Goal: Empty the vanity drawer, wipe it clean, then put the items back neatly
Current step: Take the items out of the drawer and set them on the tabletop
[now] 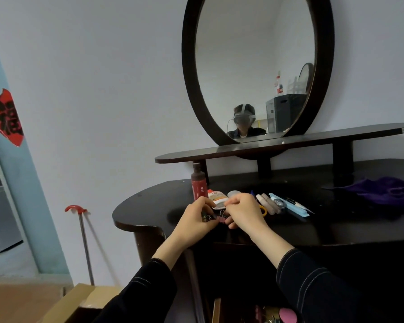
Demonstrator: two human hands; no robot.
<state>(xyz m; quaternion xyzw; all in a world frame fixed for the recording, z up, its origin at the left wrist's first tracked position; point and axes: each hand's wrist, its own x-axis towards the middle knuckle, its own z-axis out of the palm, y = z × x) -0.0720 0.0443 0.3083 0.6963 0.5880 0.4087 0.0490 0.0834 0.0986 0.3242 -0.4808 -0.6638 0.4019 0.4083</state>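
Both hands work over the dark vanity top (149,206). My left hand (196,217) grips a small cluster of dark binder clips (207,217). My right hand (243,210) pinches a pink binder clip (221,219) right beside them. Behind the hands stand a dark red bottle (199,181), a white-and-red sachet (216,197) and a grey round compact (234,193). A row of pens and tubes (282,203) lies to the right, with a yellow handle (263,209) peeking out by my right wrist. The open drawer (271,313) shows at the bottom edge with a pink round item (288,315) inside.
A purple cloth (387,191) lies at the right of the top. An oval mirror (257,66) stands on a raised shelf (289,142). A red-handled pole (84,241) leans on the wall at left, above an open cardboard box (79,301).
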